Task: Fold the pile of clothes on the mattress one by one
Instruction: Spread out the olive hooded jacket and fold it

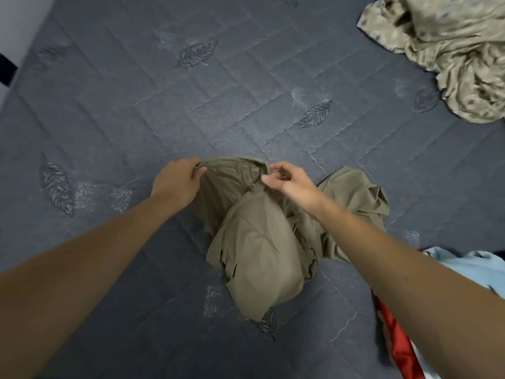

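A view from above looks down two bare forearms reaching over a dark grey quilted mattress (114, 110) stitched with leaf shapes. Between the hands lies a crumpled pair of olive-brown trousers (259, 242), bunched into a mound near the middle of the mattress, with one part spilling off to the right.

The left hand (175, 184) grips the far edge of the trousers, its fingers (197, 168) curled over what looks like the waistband. The right hand (289, 181) hovers just beside the same edge, its fingers loosely curled with thumb and forefinger a little apart; it seems to hold nothing, though whether a fingertip touches the cloth cannot be told.

At the far right corner lies a heap of pale, mottled cloth (451, 58), well apart from the trousers. At the near right edge, under the right forearm, a light blue garment (470, 266) and a red one (396, 335) lie partly out of view.

The likely risk is that the trousers get lifted by one side only. With just the left hand holding, the cloth would hang twisted and the legs stay tangled, making a lopsided fold. The part trailing right could also drag against the blue and red garments nearby and mix with them. A firm pinch from the right hand on the opposite side of the waistband would probably prevent both.
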Tool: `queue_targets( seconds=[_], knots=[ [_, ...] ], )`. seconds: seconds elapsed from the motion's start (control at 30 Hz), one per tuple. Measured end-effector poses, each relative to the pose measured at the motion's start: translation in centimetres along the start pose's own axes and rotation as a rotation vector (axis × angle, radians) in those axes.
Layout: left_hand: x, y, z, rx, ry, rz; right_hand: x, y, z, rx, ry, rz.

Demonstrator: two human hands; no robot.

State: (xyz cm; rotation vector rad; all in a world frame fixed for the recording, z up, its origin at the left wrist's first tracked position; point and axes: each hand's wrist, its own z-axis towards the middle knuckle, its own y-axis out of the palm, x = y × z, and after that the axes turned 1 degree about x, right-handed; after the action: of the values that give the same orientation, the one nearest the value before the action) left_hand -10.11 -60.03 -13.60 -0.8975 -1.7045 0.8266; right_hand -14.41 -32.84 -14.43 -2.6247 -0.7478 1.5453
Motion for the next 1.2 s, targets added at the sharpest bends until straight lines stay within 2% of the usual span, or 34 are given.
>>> queue_targets(
  seconds=[0.1, 0.23, 0.3, 0.43, 0.53, 0.63, 0.73, 0.83, 1.0, 1.13, 1.2],
  knots=[
    [-1.3, 0.9, -1.4, -0.046, -0.019, 0.015, 2.8, 1.4, -1.3, -0.05, 0.039, -0.168],
    [1.6, 3.0, -2.6, -0.007, 0.253, 0.066, 4.8, 1.2, -2.8, 0.146, -0.161, -0.609],
    [4.4, 4.4, -2.5, -0.032, 0.358, 0.053, 5.3, -0.3, -3.2, 0.229, -0.17, -0.765],
    [10.5, 8.1, -1.7, -0.121, 0.473, -0.013, 7.2, -6.1, -3.9, 0.318, -0.019, -0.934],
    [14.8, 11.5, -0.4, -0.208, 0.463, -0.038, 9.4, -10.8, -3.7, 0.315, 0.125, -0.974],
    [18.9, 15.2, 1.7, -0.333, 0.342, -0.001, 11.9, -15.0, -2.9, 0.34, 0.231, -0.957],
    [21.6, 18.6, 3.6, -0.463, 0.265, 0.115, 14.2, -18.4, -1.8, 0.32, 0.316, -0.83],
    [22.4, 20.9, 4.3, -0.429, 0.28, 0.198, 15.7, -20.4, -1.4, 0.332, 0.262, -0.674],
    [22.5, 19.0, 3.5, -0.349, 0.287, -0.002, 14.7, -21.9, -2.9, 0.256, 0.151, -0.347],
    [24.6, 13.3, 6.0, -0.262, 0.311, -0.057, 10.5, -23.2, -3.6, 0.378, 0.014, -0.217],
    [25.9, 10.3, 8.5, -0.149, 0.311, -0.056, 8.0, -24.3, -2.9, 0.47, -0.055, -0.209]
  ],
)
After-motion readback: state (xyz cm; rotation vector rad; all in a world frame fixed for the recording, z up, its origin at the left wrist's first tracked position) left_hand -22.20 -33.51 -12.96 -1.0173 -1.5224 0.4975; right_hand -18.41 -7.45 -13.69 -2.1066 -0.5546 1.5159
